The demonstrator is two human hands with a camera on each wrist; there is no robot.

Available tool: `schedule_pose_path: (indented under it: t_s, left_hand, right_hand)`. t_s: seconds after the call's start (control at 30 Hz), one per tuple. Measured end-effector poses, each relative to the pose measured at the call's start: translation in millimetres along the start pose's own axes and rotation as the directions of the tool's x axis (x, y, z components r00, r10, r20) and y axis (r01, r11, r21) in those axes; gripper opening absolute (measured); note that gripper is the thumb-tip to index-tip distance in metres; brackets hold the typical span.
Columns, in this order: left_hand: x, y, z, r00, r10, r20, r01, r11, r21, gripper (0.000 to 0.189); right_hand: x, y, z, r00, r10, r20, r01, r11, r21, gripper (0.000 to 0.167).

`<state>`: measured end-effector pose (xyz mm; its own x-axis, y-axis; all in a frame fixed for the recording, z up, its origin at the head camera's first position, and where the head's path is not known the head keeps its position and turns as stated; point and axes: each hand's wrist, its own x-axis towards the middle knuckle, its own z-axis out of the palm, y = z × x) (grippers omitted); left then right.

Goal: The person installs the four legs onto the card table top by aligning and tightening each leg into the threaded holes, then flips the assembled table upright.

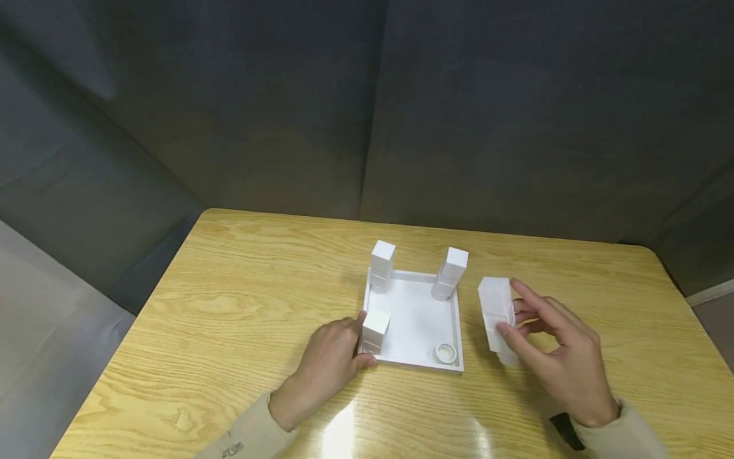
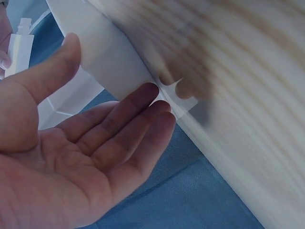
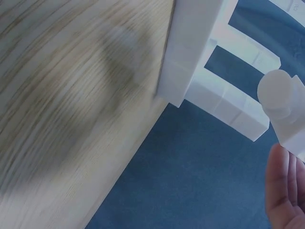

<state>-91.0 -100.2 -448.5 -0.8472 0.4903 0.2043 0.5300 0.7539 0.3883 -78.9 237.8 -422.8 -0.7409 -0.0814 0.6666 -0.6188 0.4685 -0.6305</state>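
A white square tabletop (image 1: 421,322) with a raised rim lies underside up on the wooden table. Three white legs stand on its corners: far left (image 1: 382,261), far right (image 1: 453,268) and near left (image 1: 376,328). A round threaded socket (image 1: 445,352) shows at the near right corner. My left hand (image 1: 329,357) holds the near left corner, thumb on the front edge and fingers along the left side. To the right of the tabletop, my right hand (image 1: 573,363) pinches a loose white leg (image 1: 496,306) above the table, its narrower round end (image 3: 276,90) pointing down.
The wooden table (image 1: 258,274) has rounded far corners, and dark cloth (image 1: 367,115) hangs behind it. Light glares off the wood near the front. A dark band (image 1: 566,430) shows at the right wrist.
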Motion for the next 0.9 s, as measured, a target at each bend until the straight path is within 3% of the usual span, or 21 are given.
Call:
schedule_pose_path:
  t_s: [0.47, 0.67, 0.8, 0.9]
  left_hand:
    - [0.2, -0.1, -0.4, 1.0, 0.004, -0.001, -0.004, 1.0, -0.006, 0.08]
    - [0.5, 0.1, -1.2, 1.0, 0.005, -0.005, -0.005, 1.0, -0.011, 0.08]
    - [0.5, 0.0, -1.1, 1.0, 0.009, -0.009, -0.009, 1.0, -0.01, 0.079]
    - [0.5, 0.0, -1.0, 1.0, 0.009, -0.01, -0.009, 1.0, -0.012, 0.079]
  right_hand:
    - [6.3, -5, 17, 1.0, -0.026, 0.003, 0.025, 0.996, 0.082, 0.065]
    - [5.7, -13, 20, 0.998, 0.046, 0.048, -0.049, 0.996, 0.075, 0.077]
    - [4.6, -15, 21, 0.992, 0.102, 0.074, -0.108, 0.992, 0.072, 0.074]
    - [3.1, -15, 23, 0.992, 0.101, 0.074, -0.107, 0.99, 0.09, 0.073]
